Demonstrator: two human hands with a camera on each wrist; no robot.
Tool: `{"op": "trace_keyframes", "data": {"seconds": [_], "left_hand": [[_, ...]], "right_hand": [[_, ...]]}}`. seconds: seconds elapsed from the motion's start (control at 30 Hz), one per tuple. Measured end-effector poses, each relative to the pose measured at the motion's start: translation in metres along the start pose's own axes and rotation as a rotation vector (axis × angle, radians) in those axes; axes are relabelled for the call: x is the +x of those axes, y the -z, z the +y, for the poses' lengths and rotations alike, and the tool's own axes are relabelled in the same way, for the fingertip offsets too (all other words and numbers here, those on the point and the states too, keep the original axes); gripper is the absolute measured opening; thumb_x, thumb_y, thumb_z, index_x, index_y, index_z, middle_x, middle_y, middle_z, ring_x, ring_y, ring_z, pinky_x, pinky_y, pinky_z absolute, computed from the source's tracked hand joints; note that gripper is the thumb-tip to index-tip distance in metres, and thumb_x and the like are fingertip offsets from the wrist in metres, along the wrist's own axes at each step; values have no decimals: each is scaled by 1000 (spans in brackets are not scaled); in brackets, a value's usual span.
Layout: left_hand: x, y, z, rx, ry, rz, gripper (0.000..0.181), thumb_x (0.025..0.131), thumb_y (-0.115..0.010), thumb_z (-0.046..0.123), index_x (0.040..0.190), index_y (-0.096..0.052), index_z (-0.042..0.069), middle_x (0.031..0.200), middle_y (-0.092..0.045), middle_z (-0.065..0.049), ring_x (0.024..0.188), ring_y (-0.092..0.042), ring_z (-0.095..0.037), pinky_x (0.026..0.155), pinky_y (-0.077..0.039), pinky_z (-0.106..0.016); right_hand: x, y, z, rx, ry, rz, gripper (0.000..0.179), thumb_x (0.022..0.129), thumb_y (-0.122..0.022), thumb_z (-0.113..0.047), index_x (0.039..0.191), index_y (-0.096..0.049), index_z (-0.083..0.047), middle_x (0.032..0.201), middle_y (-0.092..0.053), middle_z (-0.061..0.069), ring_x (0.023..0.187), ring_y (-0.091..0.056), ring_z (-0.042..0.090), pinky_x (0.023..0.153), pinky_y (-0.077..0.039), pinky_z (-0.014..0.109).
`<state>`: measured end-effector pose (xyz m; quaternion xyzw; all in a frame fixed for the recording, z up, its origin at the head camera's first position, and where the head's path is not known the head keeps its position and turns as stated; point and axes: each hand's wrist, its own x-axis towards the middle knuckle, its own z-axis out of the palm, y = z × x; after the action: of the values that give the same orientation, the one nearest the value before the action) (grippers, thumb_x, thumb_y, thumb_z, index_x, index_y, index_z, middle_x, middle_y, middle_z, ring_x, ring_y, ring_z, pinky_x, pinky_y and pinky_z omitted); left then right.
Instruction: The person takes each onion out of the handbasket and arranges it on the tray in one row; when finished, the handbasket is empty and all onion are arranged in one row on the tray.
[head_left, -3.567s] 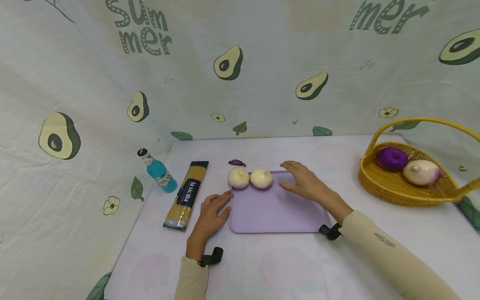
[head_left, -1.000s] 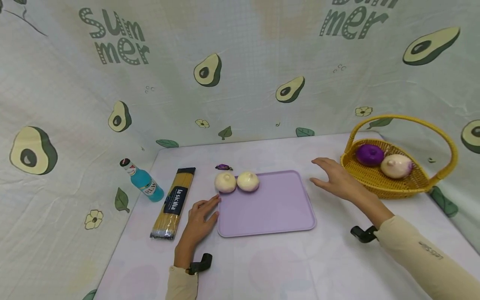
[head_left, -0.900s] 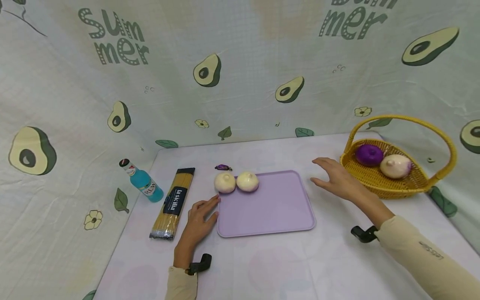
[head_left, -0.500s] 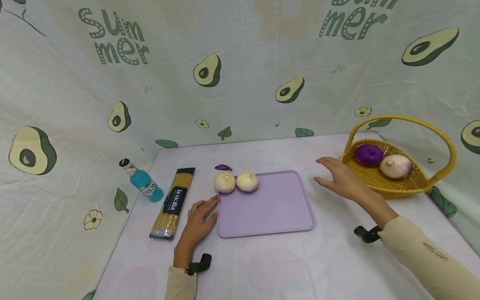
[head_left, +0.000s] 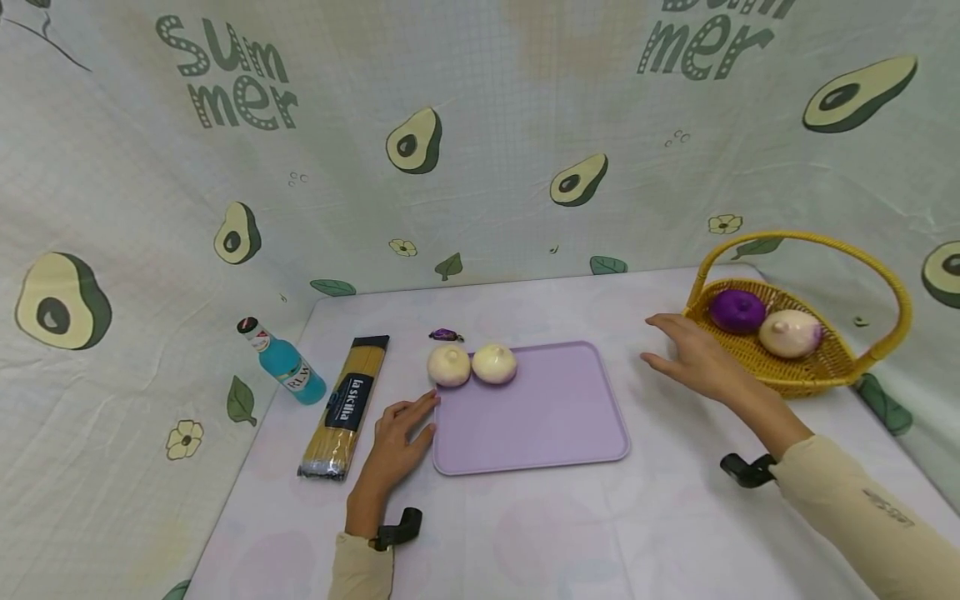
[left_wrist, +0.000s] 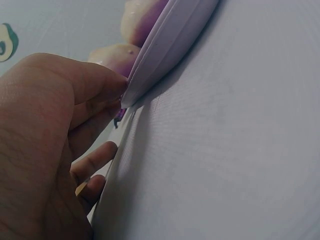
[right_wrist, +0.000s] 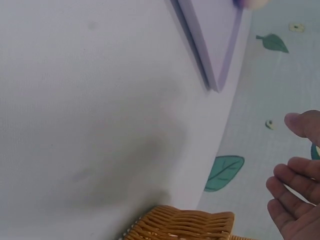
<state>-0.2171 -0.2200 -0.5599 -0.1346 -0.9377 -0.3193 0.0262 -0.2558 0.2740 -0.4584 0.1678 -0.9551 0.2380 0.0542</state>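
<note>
My left hand (head_left: 399, 446) lies at the left rim of the lilac tray (head_left: 532, 425), its fingertips touching the edge near the far corner. In the left wrist view, the fingers (left_wrist: 100, 82) meet the tray's rim and the lower ones hang loosely curled. Two pale bulbs with purple undersides, like turnips or onions, sit side by side at that corner: the left bulb (head_left: 449, 365) and the right bulb (head_left: 495, 363). My right hand (head_left: 701, 362) hovers above the table between tray and basket, fingers spread and holding nothing. Its fingers (right_wrist: 295, 187) are apart from the basket.
At the right stands a yellow wicker basket (head_left: 780, 383) with a tall handle, holding a purple bulb (head_left: 738, 312) and a white-purple bulb (head_left: 790, 333). Left are a blue bottle (head_left: 294, 367) and a spaghetti pack (head_left: 347, 408). A purple wrapped candy (head_left: 446, 335) lies behind the bulbs.
My right hand has moved right from above the tray, beside the bulbs, to near the basket, and still drifts slightly right. The head view has shifted; the left hand stays at the tray's edge.
</note>
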Motion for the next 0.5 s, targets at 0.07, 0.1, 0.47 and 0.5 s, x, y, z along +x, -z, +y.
{"op": "trace_keyframes", "data": {"seconds": [0.07,0.1,0.47,0.5], "left_hand": [[0,0,0,-2,-4,3,46,100,-61,25,145,-55,28,154,-43,13,134,-38,-26,107,-24,-55],[0,0,0,-3,-5,3,46,100,-61,25,145,-55,28,154,-43,13,134,-38,-26,107,-24,-55],[0,0,1,-2,20,-5,47,100,-61,25,146,-54,30,154,-43,15,134,-37,-24,108,-24,-54],[0,0,1,-2,19,-5,47,100,-61,25,146,-54,30,154,-43,15,134,-36,-24,108,-24,-54]], "right_hand": [[-1,1,2,-6,5,11,55,93,-72,-22,136,-52,6,138,-49,31,128,-43,48,105,-33,64],[-2,1,3,-11,9,13,55,93,-72,-23,135,-52,6,138,-50,31,127,-44,48,104,-34,64],[-4,6,12,-25,14,16,54,93,-72,-21,134,-53,7,135,-51,31,124,-46,48,102,-36,64],[-4,6,12,-24,15,20,54,93,-73,-21,134,-53,8,134,-52,31,124,-46,48,102,-36,64]]}}
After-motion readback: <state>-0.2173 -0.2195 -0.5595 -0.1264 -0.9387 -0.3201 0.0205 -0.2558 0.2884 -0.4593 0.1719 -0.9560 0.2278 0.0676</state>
